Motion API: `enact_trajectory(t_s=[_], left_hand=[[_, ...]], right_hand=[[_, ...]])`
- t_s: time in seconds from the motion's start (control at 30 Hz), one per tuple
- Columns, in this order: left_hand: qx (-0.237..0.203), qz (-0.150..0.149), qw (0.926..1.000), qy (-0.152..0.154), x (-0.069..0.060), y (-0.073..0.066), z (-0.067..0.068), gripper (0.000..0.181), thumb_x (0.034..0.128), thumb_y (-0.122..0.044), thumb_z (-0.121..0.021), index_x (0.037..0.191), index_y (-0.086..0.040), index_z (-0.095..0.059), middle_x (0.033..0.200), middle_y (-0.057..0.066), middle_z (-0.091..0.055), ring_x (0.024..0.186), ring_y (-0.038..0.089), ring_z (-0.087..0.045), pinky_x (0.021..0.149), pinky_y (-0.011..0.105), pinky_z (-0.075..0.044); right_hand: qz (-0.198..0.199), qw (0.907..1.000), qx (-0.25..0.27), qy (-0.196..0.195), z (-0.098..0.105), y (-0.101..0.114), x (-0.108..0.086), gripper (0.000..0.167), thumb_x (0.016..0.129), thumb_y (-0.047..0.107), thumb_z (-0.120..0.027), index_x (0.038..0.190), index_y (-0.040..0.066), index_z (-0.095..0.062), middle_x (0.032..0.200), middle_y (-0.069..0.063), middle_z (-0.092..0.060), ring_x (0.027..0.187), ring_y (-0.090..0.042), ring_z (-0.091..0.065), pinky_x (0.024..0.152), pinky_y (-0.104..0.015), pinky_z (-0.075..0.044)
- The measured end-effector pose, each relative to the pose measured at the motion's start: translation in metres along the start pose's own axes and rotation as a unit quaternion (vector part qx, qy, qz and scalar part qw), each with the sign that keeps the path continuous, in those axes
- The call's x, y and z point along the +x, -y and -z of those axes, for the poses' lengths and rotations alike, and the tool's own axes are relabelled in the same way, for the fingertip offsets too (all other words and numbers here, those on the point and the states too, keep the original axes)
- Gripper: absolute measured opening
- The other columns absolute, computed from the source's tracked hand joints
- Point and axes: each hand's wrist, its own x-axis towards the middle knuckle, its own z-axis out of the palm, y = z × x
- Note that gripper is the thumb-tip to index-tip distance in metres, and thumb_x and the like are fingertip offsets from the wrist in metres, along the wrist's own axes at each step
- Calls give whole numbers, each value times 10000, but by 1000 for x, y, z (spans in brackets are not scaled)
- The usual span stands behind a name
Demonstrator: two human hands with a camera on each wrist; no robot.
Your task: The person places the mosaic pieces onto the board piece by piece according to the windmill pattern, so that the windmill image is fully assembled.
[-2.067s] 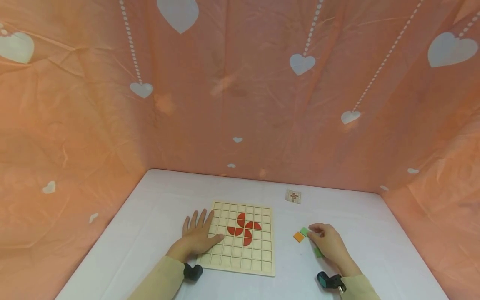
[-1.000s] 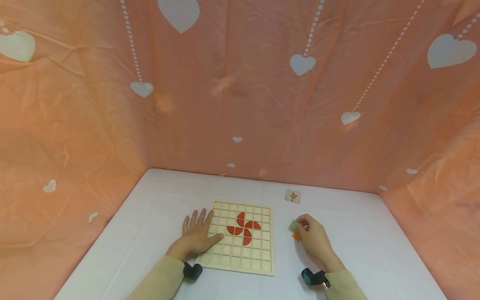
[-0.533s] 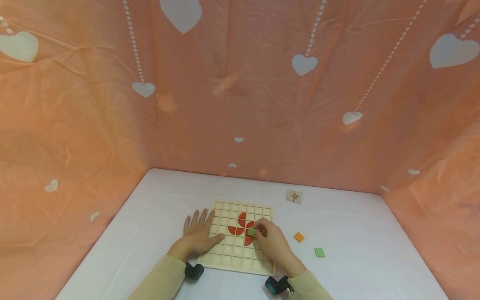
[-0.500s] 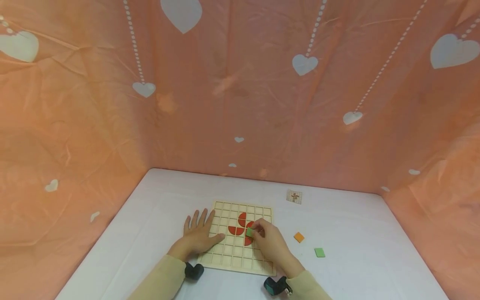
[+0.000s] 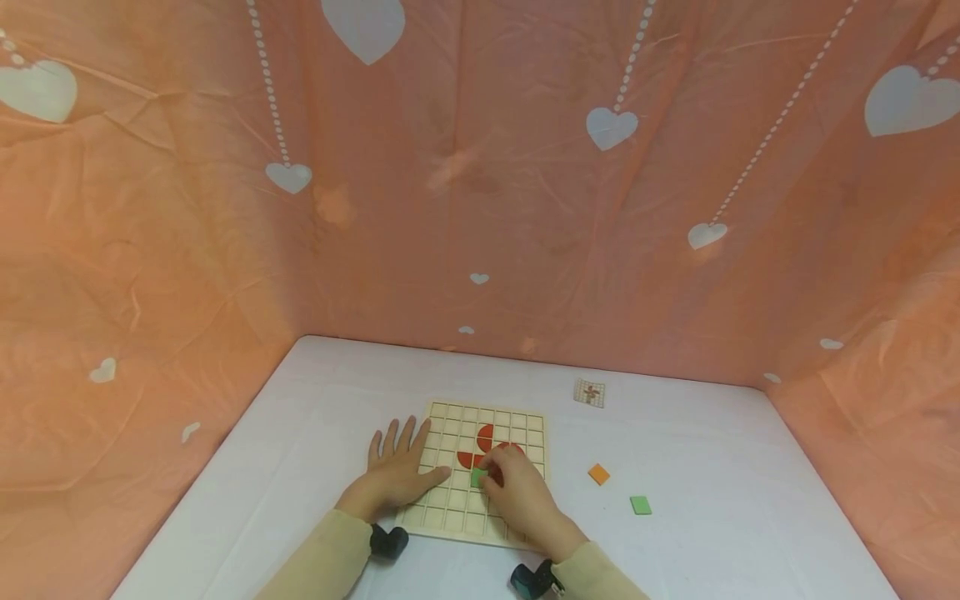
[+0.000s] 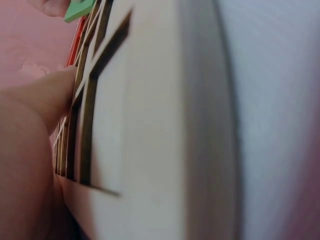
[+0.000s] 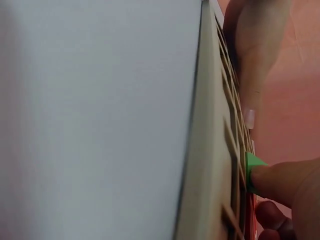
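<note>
A wooden grid board [image 5: 461, 523] lies on the white table, with red quarter-circle tiles [image 5: 485, 435] forming a pinwheel in its cells. My left hand [image 5: 393, 475] rests on the board's left edge, fingers spread and thumb [image 6: 45, 95] on the grid. Over the board, my right hand [image 5: 521, 496] pinches a green square tile [image 5: 477, 477] between thumb and fingers, just left of the lower red tiles. In the right wrist view that green tile [image 7: 253, 167] is tilted against the grid. The right hand hides part of the pinwheel.
An orange square tile [image 5: 598, 474] and another green square tile [image 5: 641, 505] lie on the table [image 5: 720, 467] right of the board. Behind them is a small pattern card [image 5: 589, 392] with a printed pinwheel. An orange curtain with hearts [image 5: 480, 208] surrounds the table's back and sides.
My right hand picked up a green tile from beside the orange one and carried it left onto the board, then slightly further left and nearer. The left hand stayed put.
</note>
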Motion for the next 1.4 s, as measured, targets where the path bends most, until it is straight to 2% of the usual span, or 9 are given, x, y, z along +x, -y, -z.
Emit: enact_trajectory(t_s=[0.5, 0.7, 0.83, 1.07, 1.27, 1.4], left_hand=[[-38, -16, 10000, 47, 0, 0, 0, 951, 890, -618, -538, 1551, -59, -144, 1599, 202, -49, 1444, 418, 64, 1103, 575, 117], [-75, -12, 10000, 29, -1, -1, -1, 943, 893, -606, -540, 1548, -51, -151, 1597, 209, -55, 1443, 419, 64, 1102, 568, 130], [-68, 72, 9999, 65, -2, -3, 0, 936, 900, -592, -544, 1550, -53, -140, 1598, 207, -43, 1442, 421, 71, 1104, 571, 125], [-116, 233, 9996, 136, -4, -6, -2, 932, 914, -594, -517, 1556, -66, -96, 1601, 199, -9, 1441, 410, 103, 1100, 567, 141], [-119, 245, 9995, 145, -6, -8, 1, 925, 920, -586, -518, 1553, -53, -105, 1596, 216, -16, 1438, 424, 90, 1100, 579, 133], [-98, 224, 9997, 93, -6, -7, -1, 929, 919, -593, -512, 1552, -50, -104, 1595, 219, -19, 1439, 422, 90, 1098, 573, 142]], right_hand=[[-75, 9999, -142, -52, -1, -3, -3, 175, 889, 228, -714, 1042, 144, -709, 877, 73, -463, 737, -86, -447, 626, -235, -421], [-24, 9999, -21, -169, 10, -10, -6, 201, 896, 249, -706, 1066, 140, -696, 909, 69, -518, 785, -85, -493, 678, -275, -469], [-272, 9989, 162, -345, 27, -26, -10, 304, 901, 276, -701, 1153, 112, -661, 949, 21, -548, 831, -112, -515, 718, -316, -484], [-1160, 9897, 6, -839, 62, -67, -24, 394, 867, 278, -736, 1204, 100, -636, 1021, -18, -584, 886, -152, -542, 764, -353, -483], [-1337, 9848, -275, -1072, 86, -96, -37, 398, 841, 254, -764, 1154, 37, -650, 1014, -81, -612, 926, -227, -579, 809, -426, -491], [-1577, 9826, -269, -948, 93, -107, -44, 413, 842, 288, -752, 1145, 30, -643, 1066, -114, -619, 1020, -290, -577, 886, -487, -472]])
